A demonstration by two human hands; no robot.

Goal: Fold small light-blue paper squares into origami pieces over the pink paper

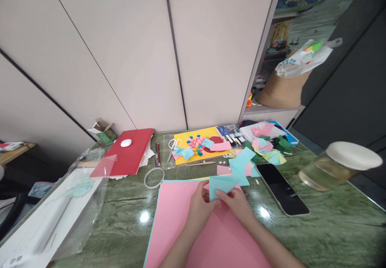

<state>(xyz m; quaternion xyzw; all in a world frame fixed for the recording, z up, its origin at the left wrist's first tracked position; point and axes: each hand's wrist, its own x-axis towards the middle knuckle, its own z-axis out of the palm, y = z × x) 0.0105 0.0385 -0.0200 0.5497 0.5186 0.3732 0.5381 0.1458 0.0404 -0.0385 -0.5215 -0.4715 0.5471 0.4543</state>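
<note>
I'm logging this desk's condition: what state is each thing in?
Light blue paper: held by the left hand and right hand
Pink sheet: flat beneath the hands
Phone: lying flat, screen dark
Cup: white lid on, liquid inside
Red folder: closed, papers poking out
Small box: flaps open
Gray ring: lying flat
Scissors: lying down; blades too small to judge

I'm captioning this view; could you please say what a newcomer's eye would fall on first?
Probably the pink sheet in front, above which the left hand and right hand hold light-blue paper. Next, the red folder at left and colourful balls on the yellow sheet behind.
</note>
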